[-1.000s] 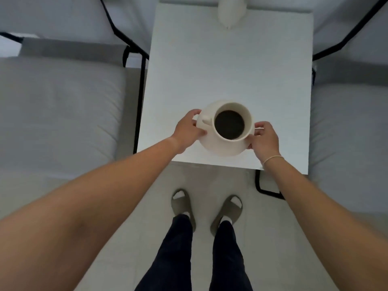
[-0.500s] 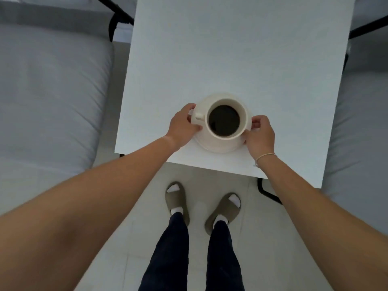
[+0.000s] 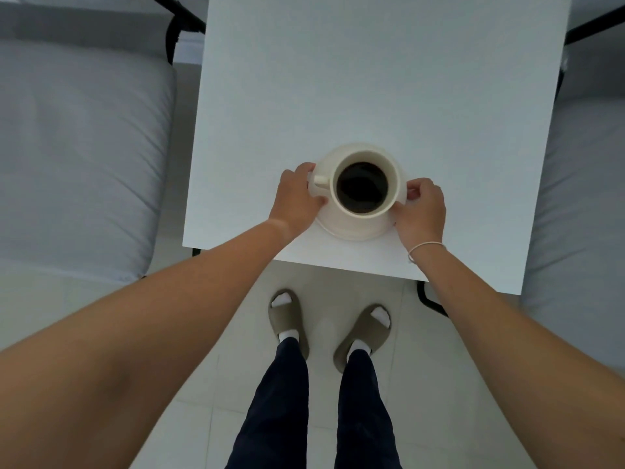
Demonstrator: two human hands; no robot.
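A cream cup [image 3: 394,170] full of dark coffee stands on a cream saucer [image 3: 351,230] near the front edge of a white table [image 3: 372,79]. The cup's handle points left. My left hand [image 3: 297,201] grips the saucer's left rim, beside the handle. My right hand [image 3: 422,208] pinches the saucer's right rim, thumb on top. Whether the saucer rests on the table or hovers just above it I cannot tell.
Grey cushioned seats stand at the left [image 3: 77,157] and right [image 3: 585,198] of the table, with black metal frames behind them. Below the table edge are a pale tiled floor and my feet in olive slippers [image 3: 287,319].
The cup and saucer, held in both hands, have come further in over the table from its front edge. My view has tilted down and closer; the white object at the table's far end is out of frame.
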